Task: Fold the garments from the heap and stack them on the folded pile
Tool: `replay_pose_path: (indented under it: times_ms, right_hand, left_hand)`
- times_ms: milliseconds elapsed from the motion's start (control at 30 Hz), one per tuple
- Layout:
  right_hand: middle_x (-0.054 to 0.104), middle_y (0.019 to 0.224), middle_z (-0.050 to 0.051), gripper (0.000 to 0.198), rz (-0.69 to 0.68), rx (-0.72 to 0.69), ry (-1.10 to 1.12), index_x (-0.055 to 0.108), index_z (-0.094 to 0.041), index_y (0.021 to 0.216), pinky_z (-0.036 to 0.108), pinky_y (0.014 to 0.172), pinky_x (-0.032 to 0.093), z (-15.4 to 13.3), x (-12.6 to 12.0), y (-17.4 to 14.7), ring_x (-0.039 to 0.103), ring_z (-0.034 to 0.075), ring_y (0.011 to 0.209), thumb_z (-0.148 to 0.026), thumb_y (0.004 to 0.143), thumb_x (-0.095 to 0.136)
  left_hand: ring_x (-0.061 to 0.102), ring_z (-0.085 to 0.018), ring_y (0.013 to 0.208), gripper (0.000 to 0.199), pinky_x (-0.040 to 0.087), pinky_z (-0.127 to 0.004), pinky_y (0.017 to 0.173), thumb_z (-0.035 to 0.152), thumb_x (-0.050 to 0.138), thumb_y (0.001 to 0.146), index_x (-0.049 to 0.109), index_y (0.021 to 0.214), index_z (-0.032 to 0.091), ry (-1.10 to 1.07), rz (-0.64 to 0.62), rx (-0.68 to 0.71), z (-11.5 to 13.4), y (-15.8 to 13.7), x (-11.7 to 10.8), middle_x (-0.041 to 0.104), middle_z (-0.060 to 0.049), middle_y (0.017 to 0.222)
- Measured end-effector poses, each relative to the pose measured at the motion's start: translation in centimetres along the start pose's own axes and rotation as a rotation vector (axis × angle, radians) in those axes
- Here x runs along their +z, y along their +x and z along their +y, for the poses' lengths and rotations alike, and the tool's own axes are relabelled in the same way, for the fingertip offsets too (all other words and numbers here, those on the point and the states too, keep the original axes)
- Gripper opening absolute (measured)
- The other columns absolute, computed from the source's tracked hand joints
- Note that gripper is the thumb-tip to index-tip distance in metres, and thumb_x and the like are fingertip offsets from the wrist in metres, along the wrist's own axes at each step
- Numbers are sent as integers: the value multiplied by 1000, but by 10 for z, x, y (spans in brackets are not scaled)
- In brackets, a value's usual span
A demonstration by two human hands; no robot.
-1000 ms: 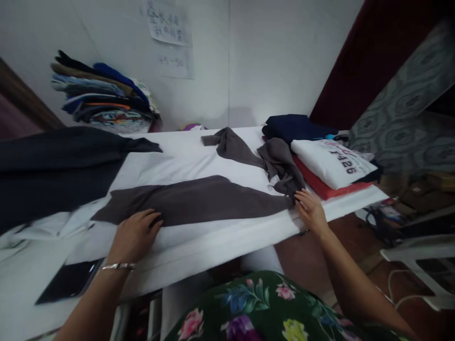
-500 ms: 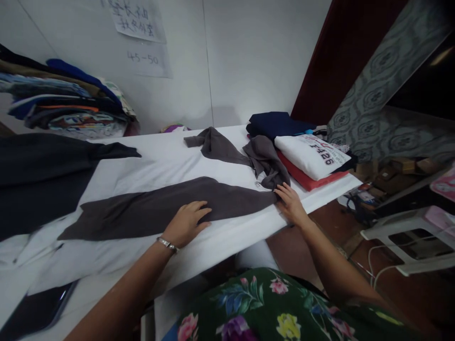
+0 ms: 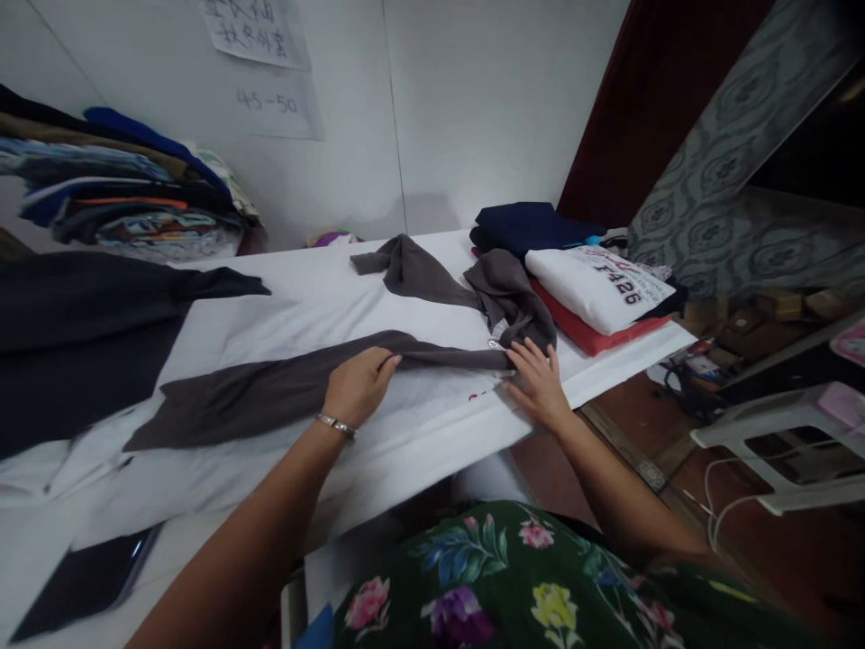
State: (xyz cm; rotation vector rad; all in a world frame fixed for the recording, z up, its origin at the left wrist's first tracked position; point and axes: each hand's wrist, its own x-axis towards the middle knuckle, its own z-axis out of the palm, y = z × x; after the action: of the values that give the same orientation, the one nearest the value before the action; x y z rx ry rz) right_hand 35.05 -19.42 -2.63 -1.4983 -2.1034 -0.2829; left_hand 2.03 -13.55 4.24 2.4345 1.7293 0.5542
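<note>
A top with a white body [image 3: 432, 317], dark grey-brown sleeves and a bunched dark hood [image 3: 508, 293] lies spread on the table. My left hand [image 3: 361, 386], with a bracelet at the wrist, is closed on the edge of the near sleeve [image 3: 270, 395], fingers curled over the cloth. At the shoulder end of that sleeve, just below the hood, my right hand [image 3: 537, 383] rests with its fingers stretched and apart. The far sleeve [image 3: 425, 270] lies bent on the white cloth. A small red mark shows on the white fabric between my hands.
Folded clothes, including a white printed garment [image 3: 598, 287], a red one [image 3: 574, 326] and a navy one [image 3: 527, 225], stack at the right end. A dark garment [image 3: 81, 333] lies left, beneath a clothes pile [image 3: 135, 180]. A phone [image 3: 85, 581] sits near left; a white stool [image 3: 797, 442] stands right.
My left hand has gone from lying on the sleeve to gripping its edge. The near sleeve's lower edge has moved inward, narrowing it and baring white fabric. My right hand has shifted slightly left.
</note>
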Motion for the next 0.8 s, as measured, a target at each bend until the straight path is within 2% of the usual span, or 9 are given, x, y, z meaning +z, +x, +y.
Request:
replay_pose_path:
  times_ms: [100, 167, 267, 333, 433, 500, 667, 733, 800]
  right_hand:
    - [60, 128, 11, 37, 63, 70, 10, 55, -22, 126, 57, 110, 16, 5, 3, 10, 44, 29, 129, -30, 91, 47]
    - [68, 115, 9, 31, 61, 91, 34, 61, -21, 117, 54, 108, 24, 14, 4, 17, 55, 27, 116, -26, 92, 44]
    - [71, 103, 9, 32, -37, 122, 74, 64, -21, 115, 44, 95, 42, 25, 5, 28, 64, 25, 96, -26, 92, 43]
    - [71, 102, 9, 33, -120, 142, 100, 64, -21, 115, 38, 85, 47, 31, 5, 35, 64, 24, 93, -26, 91, 43]
    - [71, 104, 8, 30, -213, 137, 165, 66, -21, 111, 34, 81, 48, 38, 5, 46, 64, 23, 94, -25, 90, 44]
    - [72, 98, 5, 27, -258, 123, 223, 68, -22, 104, 31, 77, 47, 43, 4, 56, 65, 22, 88, -25, 90, 45]
    - [70, 76, 2, 20, -310, 137, 304, 70, -21, 86, 26, 64, 41, 54, 4, 76, 61, 17, 69, -33, 87, 54]
    - [67, 70, 0, 20, -338, 148, 315, 70, -20, 81, 25, 60, 38, 59, 5, 80, 58, 15, 63, -36, 85, 57]
    - [65, 66, -1, 21, -380, 159, 327, 69, -21, 80, 25, 57, 36, 65, 6, 81, 56, 14, 60, -39, 83, 59]
  left_hand:
    - [62, -19, 83, 32, 39, -27, 65, 40, 39, 93, 65, 89, 23, 16, 37, -3, -1, 6, 2, 68, -2, 91]
    - [62, -19, 89, 31, 41, -27, 69, 39, 39, 94, 66, 95, 23, 27, 62, 0, -4, 10, 5, 69, -2, 97]
    - [62, -21, 93, 32, 42, -29, 74, 39, 39, 94, 67, 98, 24, 67, 51, -2, -11, 18, 14, 69, -3, 101]
    - [61, -23, 97, 30, 42, -32, 79, 35, 40, 93, 66, 101, 23, 101, 58, 25, -12, 21, 19, 69, -5, 104]
    - [56, -26, 107, 27, 38, -39, 91, 23, 44, 91, 64, 108, 20, 118, 149, 133, -3, 19, 24, 66, -9, 111]
    - [53, -26, 111, 28, 35, -43, 95, 20, 43, 91, 62, 111, 19, 80, 159, 255, 13, 13, 27, 65, -10, 114]
    - [51, -24, 111, 30, 38, -40, 92, 32, 54, 89, 59, 117, 22, -54, -99, 603, 59, -9, 44, 60, -9, 121]
    - [48, -26, 114, 35, 37, -41, 93, 34, 61, 85, 58, 118, 22, -41, -123, 647, 69, -14, 54, 57, -10, 125]
    - [49, -26, 109, 30, 37, -43, 90, 31, 61, 85, 60, 114, 21, -8, -120, 615, 73, -15, 63, 60, -11, 118]
